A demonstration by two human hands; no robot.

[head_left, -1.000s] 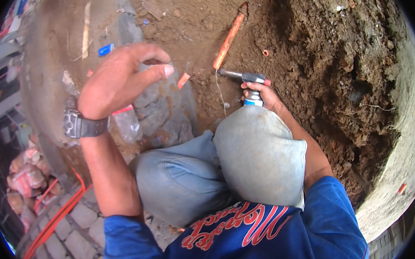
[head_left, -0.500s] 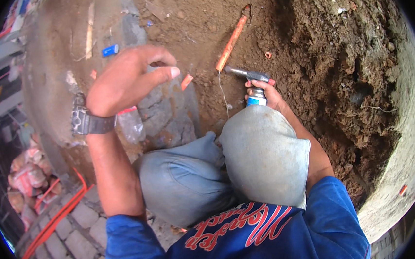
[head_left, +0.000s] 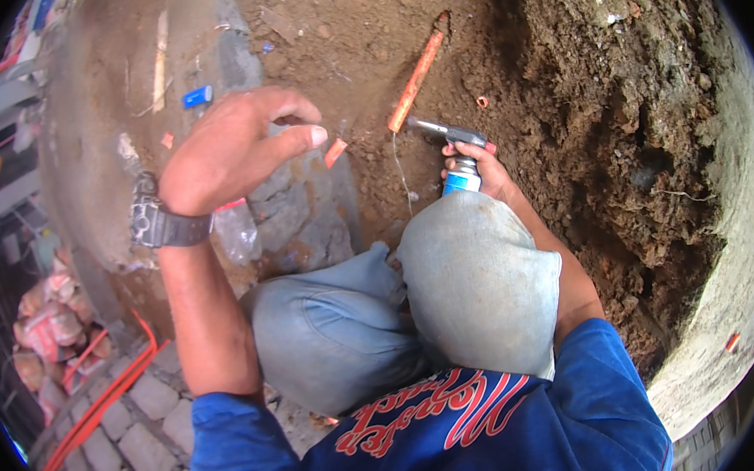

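My left hand (head_left: 243, 141), with curved fingers and thumb apart, holds nothing and hovers above the grey rubble strip (head_left: 295, 202). A small orange pipe offcut (head_left: 335, 152) lies just right of its fingertips. My right hand (head_left: 484, 173) grips a blowtorch (head_left: 461, 176), a metal burner on a white-and-blue canister, beside my knee. Its nozzle points left, close to the lower end of an orange pipe (head_left: 416, 81) that lies in the dirt. A thin pale wire (head_left: 402, 175) runs down from that pipe end.
A steep soil bank (head_left: 624, 140) and concrete edge (head_left: 709, 350) are at the right. At the left are a blue lighter-sized object (head_left: 196, 97), a wood stick (head_left: 160, 63), a plastic bag (head_left: 237, 233), orange conduits (head_left: 98, 408), a rubble pile (head_left: 55, 334) and stone pavers (head_left: 148, 439).
The torch's nozzle has lifted slightly. My left hand has shifted a little to the right, keeping its curved shape. The rest looks nearly the same, with a slight shift of view.
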